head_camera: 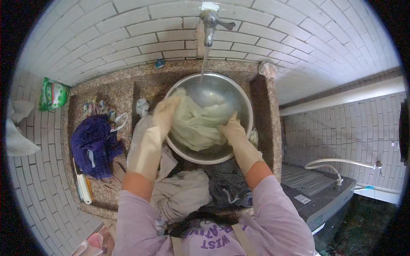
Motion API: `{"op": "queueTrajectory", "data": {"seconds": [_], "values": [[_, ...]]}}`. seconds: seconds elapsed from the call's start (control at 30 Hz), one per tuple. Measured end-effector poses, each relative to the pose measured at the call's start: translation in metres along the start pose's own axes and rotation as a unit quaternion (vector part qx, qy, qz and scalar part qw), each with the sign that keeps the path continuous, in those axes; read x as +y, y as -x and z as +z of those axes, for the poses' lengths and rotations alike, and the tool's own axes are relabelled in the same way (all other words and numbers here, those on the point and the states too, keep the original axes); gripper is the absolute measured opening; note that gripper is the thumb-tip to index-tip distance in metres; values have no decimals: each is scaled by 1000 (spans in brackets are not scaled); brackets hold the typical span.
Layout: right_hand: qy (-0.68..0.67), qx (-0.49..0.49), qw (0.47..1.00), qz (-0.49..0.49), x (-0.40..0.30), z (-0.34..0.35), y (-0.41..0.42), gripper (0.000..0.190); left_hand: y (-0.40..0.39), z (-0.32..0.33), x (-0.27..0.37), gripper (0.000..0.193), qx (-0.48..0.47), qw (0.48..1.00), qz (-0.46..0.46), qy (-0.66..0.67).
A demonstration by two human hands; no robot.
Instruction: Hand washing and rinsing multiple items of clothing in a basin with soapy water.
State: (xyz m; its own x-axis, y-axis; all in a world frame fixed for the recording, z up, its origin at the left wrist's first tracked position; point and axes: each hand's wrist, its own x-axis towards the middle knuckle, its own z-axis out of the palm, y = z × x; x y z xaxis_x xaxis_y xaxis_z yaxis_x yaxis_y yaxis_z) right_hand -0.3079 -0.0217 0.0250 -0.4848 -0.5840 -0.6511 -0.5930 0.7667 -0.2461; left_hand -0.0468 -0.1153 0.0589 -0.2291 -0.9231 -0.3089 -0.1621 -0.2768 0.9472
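Observation:
A wet pale green cloth lies bunched in a round stainless steel basin. My left hand, blurred by motion, grips the cloth at the basin's left side. At the right inner side, my right hand reaches in with its thumb against the cloth. Whether its fingers close on the fabric is hard to see. From a metal tap on the wall, a thin stream of water runs into the basin. The basin stands inside a speckled stone sink.
Purple cloth and a scrub brush lie on the left ledge. Beige laundry and dark grey laundry sit before me. A green-and-white packet stands at left. A grey appliance with a hose is at right.

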Motion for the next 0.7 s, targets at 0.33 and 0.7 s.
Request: {"op": "queueTrajectory", "data": {"seconds": [0.33, 0.7], "values": [[159, 33, 953, -254, -47, 40, 19, 98, 32, -1, 18, 96, -12, 880, -60, -470], [-13, 78, 982, -174, -41, 25, -1, 72, 56, 95, -60, 89, -95, 844, 35, -527]]}}
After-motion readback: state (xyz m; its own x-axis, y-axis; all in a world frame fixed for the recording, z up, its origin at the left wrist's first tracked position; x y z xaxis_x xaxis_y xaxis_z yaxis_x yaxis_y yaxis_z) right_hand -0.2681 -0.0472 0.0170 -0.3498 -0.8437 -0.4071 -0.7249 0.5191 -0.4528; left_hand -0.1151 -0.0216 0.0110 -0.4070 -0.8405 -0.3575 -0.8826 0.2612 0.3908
